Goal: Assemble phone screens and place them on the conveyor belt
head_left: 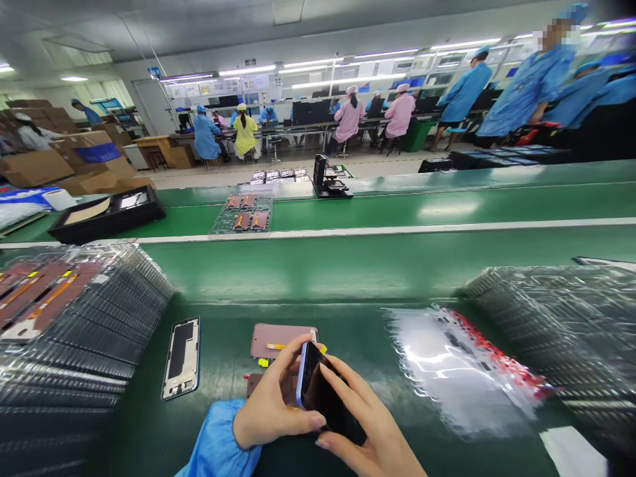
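Note:
A phone with a dark face and a bluish-purple edge is held tilted between both hands over the green work surface. My left hand grips its left side, thumb at the lower edge and fingers near the top. My right hand has its fingers on the dark face and its thumb at the lower edge. Behind the hands lies a brown screen panel with an orange flex strip and yellow tabs. Another brown panel is partly hidden by my left hand. A phone frame lies further left.
Stacked clear trays stand at the left and right. Plastic films with red tabs lie to the right, near a white sheet. A tray of panels and a black fixture sit beyond; people work behind.

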### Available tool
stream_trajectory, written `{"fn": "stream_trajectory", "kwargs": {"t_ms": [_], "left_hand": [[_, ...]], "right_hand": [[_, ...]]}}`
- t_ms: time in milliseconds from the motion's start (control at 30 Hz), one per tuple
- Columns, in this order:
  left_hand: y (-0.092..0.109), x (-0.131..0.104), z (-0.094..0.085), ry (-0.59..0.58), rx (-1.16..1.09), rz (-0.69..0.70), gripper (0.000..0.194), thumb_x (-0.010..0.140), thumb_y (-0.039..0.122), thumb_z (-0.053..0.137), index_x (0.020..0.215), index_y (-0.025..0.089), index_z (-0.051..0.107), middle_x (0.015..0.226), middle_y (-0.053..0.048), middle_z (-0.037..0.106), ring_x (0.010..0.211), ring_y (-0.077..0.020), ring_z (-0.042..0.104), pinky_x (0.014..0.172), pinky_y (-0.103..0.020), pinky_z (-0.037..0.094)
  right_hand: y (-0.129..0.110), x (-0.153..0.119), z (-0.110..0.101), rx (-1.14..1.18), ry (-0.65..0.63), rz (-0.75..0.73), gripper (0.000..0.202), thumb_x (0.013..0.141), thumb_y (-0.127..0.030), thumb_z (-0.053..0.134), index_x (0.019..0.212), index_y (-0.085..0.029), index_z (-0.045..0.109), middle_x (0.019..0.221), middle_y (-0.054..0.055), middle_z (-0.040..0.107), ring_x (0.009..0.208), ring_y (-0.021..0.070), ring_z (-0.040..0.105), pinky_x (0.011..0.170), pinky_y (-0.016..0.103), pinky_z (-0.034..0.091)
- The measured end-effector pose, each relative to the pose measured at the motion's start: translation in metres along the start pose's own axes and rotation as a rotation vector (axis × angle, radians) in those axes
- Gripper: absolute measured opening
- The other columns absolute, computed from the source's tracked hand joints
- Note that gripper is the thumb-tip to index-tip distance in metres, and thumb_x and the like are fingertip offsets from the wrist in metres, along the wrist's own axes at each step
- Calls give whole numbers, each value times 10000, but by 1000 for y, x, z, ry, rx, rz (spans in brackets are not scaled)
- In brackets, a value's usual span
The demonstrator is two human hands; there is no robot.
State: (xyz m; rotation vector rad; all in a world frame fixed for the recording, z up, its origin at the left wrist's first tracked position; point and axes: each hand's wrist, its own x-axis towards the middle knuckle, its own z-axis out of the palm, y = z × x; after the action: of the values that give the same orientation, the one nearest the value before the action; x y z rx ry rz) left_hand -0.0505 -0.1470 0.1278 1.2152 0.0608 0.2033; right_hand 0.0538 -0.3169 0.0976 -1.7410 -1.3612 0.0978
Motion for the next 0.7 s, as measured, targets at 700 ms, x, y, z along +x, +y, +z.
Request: {"fn": "stream_trajectory", "kwargs": {"t_ms": [700], "left_hand": [[-3,-9,-3,-18,84,4,880,665,312,862,1423,396,423,1507,-58,457,1398,-308,393,1169,-439,288]], "right_hand": [[-5,5,-2,-122,18,-157,617,962,-458,508,1471,-140,365,1496,173,409,1385,279,384,1095,396,420]]}}
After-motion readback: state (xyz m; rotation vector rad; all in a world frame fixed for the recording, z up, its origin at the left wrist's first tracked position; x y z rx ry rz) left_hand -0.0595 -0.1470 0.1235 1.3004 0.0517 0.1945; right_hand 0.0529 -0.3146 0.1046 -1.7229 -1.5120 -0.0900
